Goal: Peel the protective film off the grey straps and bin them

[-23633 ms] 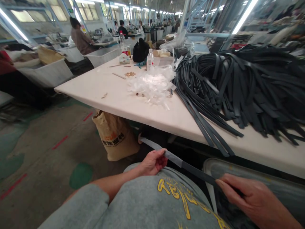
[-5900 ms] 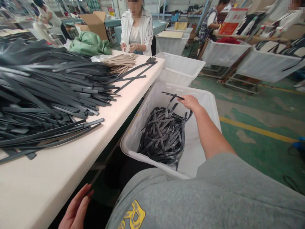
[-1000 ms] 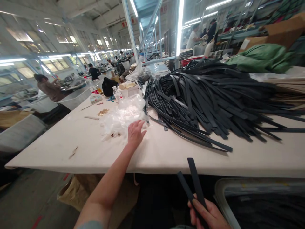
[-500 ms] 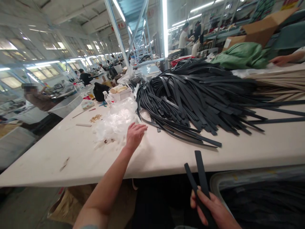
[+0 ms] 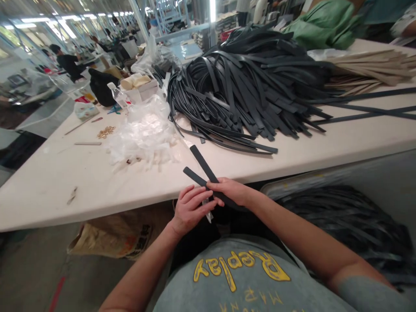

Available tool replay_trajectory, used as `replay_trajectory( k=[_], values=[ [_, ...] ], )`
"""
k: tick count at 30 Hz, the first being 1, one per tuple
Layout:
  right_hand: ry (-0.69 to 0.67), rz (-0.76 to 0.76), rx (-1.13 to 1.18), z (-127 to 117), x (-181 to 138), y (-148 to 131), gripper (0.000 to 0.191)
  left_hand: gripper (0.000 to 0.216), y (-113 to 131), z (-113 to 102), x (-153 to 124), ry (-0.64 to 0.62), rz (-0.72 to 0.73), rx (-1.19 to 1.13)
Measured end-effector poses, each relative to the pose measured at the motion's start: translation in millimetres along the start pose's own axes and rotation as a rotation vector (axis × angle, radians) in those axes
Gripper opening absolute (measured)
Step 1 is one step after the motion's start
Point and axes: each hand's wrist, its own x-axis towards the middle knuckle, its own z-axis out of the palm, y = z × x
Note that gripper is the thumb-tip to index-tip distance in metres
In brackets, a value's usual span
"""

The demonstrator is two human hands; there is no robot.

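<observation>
My right hand (image 5: 230, 190) grips two black flat straps (image 5: 203, 162), possibly leather, whose rounded ends fan apart above the fingers. Close against it, my left hand (image 5: 192, 207) is closed, its fingertips reaching the straps. From under those fingers hangs a small piece of clear plastic (image 5: 209, 216), its exact kind hard to make out. Both hands are in front of the table's near edge, above my lap. Beyond them a heap of clear plastic pieces (image 5: 146, 125) lies on the table (image 5: 156, 184). A big pile of black straps (image 5: 243, 91) spreads behind to the right.
Small gold-coloured metal pieces (image 5: 106, 131) and a flat stick (image 5: 87, 143) lie at the left. A plastic bottle (image 5: 118, 95) stands further back. Brown strips (image 5: 364, 71) are at the right. Below the table are a bin of black straps (image 5: 344, 221) and a sack (image 5: 113, 238).
My left hand has come back from beside the plastic heap to meet my right hand, with clear plastic now in it. My right hand has moved left with the straps. The view has tilted down.
</observation>
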Motion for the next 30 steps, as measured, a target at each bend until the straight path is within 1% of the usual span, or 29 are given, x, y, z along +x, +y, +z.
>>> replay_trajectory(
  k=[1, 2, 3, 4, 6, 7, 8, 9, 10, 11, 13, 15, 16, 18, 20, 22, 23, 25, 26, 28, 30],
  values=[
    [-0.001, -0.03, -0.019, 4, 3, -1, 0.044, 0.025, 3, -2, -4, 0.011, -0.034, -0.01],
    [0.012, -0.068, -0.044, 7, 5, -3, 0.042, 0.026, 6, -5, -8, 0.031, -0.105, -0.037],
    [0.039, -0.111, -0.072, 9, 4, -5, 0.04, 0.029, 9, -7, -12, 0.056, -0.217, -0.091],
    [0.067, -0.152, -0.105, 11, 3, -9, 0.039, 0.033, 14, -10, -16, 0.079, -0.371, -0.183],
    [0.105, -0.209, -0.174, 15, -3, -16, 0.038, 0.041, 23, -13, -21, 0.104, -0.752, -0.499],
    [0.113, -0.221, -0.208, 16, -6, -20, 0.038, 0.047, 28, -13, -22, 0.087, -0.938, -0.709],
    [0.12, -0.224, -0.242, 17, -9, -23, 0.037, 0.055, 33, -13, -21, 0.044, -1.094, -0.928],
    [0.127, -0.225, -0.27, 17, -11, -24, 0.036, 0.064, 36, -12, -19, -0.011, -1.205, -1.122],
    [0.132, -0.223, -0.294, 18, -13, -25, 0.035, 0.068, 39, -10, -16, -0.071, -1.274, -1.262],
    [0.138, -0.222, -0.315, 18, -14, -25, 0.035, 0.067, 41, -9, -11, -0.13, -1.307, -1.331],
    [0.147, -0.222, -0.356, 18, -15, -23, 0.034, 0.053, 42, -5, -2, -0.213, -1.319, -1.32],
    [0.152, -0.223, -0.391, 16, -16, -21, 0.035, 0.04, 41, -1, 5, -0.26, -1.315, -1.272],
    [0.156, -0.223, -0.404, 14, -17, -19, 0.036, 0.036, 40, 2, 8, -0.28, -1.318, -1.274],
    [0.199, -0.232, -0.421, 9, -21, -18, 0.037, 0.034, 38, 8, 13, -0.278, -1.352, -1.309],
    [0.298, -0.264, -0.427, 4, -31, -17, 0.039, 0.034, 35, 15, 17, -0.194, -1.436, -1.357],
    [0.412, -0.305, -0.422, -2, -47, -14, 0.041, 0.035, 31, 24, 23, -0.021, -1.537, -1.425],
    [0.446, -0.312, -0.421, -4, -57, -12, 0.043, 0.036, 29, 28, 27, 0.075, -1.582, -1.464],
    [0.445, -0.289, -0.427, -5, -78, -4, 0.048, 0.033, 24, 34, 38, 0.257, -1.654, -1.53],
    [0.424, -0.263, -0.437, -5, -89, 1, 0.05, 0.03, 21, 36, 44, 0.323, -1.684, -1.556],
    [0.382, -0.199, -0.474, -2, -108, 12, 0.049, 0.023, 18, 39, 56, 0.395, -1.731, -1.601],
    [0.376, -0.145, -0.518, 3, -119, 21, 0.046, 0.018, 18, 40, 67, 0.396, -1.751, -1.64]
  ],
)
